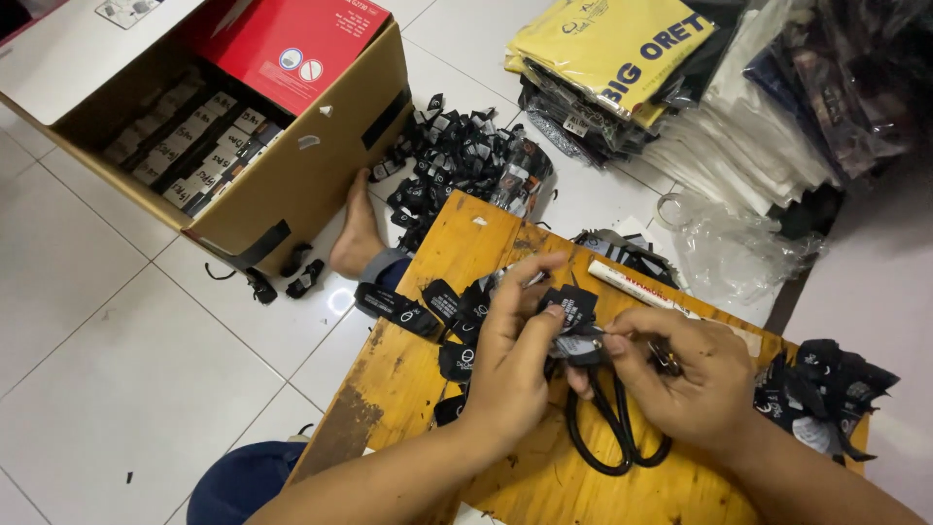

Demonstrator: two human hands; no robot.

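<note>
My left hand (513, 345) and my right hand (680, 374) meet over a small wooden board (408, 379) on my lap. Both pinch a small black hang tag (575, 340) between their fingertips. A loop of black cord (614, 428) hangs down from the tag, under my right hand. More black tags (442, 301) with white round marks lie on the board left of my left hand. A white marker pen (632, 287) rests on the board just behind my hands.
An open cardboard box (292, 185) with rows of labelled bundles stands at the left. A heap of black tags (466, 156) lies on the white floor tiles behind the board. Stacks of bagged clothing (622, 58) are at the back right. My bare foot (357, 238) shows beside the box.
</note>
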